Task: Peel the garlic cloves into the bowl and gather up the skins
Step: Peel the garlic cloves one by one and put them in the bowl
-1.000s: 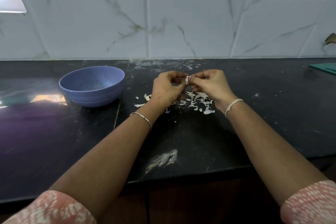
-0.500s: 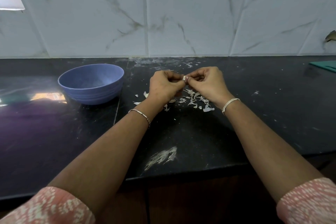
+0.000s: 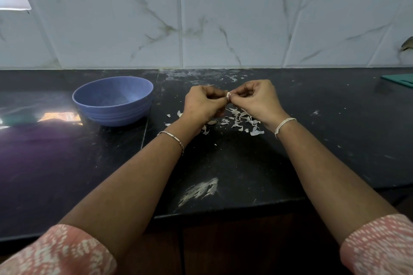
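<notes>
The bowl (image 3: 112, 111) stands at the left; no cloves show inside. Left hand (image 3: 202, 105) and right hand (image 3: 257, 100) meet above the counter, both pinching one clove (image 3: 228, 95), apparently mid-peel. Skins (image 3: 237, 121) lie scattered beneath, not yet gathered.

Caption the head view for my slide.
The left hand and right hand pinch a garlic clove above scattered skins on a black counter, blue bowl at left.

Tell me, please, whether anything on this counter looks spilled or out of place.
Torn garlic skins lie scattered loose on the black counter right of the blue bowl, and a whitish smear marks the counter near its front edge.
</notes>
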